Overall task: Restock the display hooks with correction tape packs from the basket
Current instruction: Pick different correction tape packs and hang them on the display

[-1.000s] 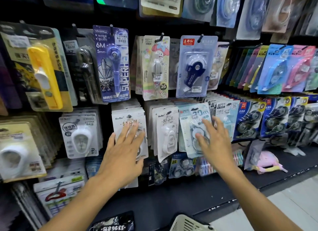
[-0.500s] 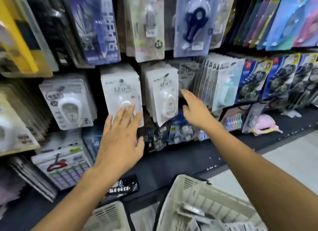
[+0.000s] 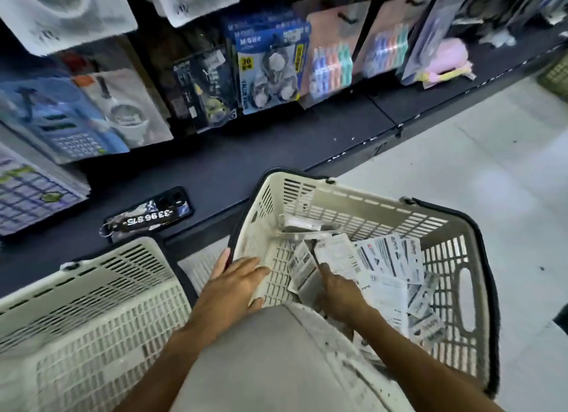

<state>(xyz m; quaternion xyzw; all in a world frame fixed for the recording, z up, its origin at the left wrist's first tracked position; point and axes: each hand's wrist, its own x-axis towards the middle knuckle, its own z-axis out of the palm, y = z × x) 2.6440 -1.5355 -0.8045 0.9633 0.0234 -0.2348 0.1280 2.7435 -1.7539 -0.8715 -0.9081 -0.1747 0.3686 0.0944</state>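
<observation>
The basket (image 3: 362,202) is cream plastic with slotted walls and a black handle (image 3: 488,258); a second cream basket (image 3: 92,304) sits beside it. The packs (image 3: 384,258) inside are white with black print (barcodes show). The shelf (image 3: 215,169) is matte black, the floor (image 3: 476,153) pale grey-white. One hanging pack (image 3: 270,70) is blue with yellow labels.

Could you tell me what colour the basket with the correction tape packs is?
The basket is cream-white with a black rim, seen clearly in the head view.
</observation>
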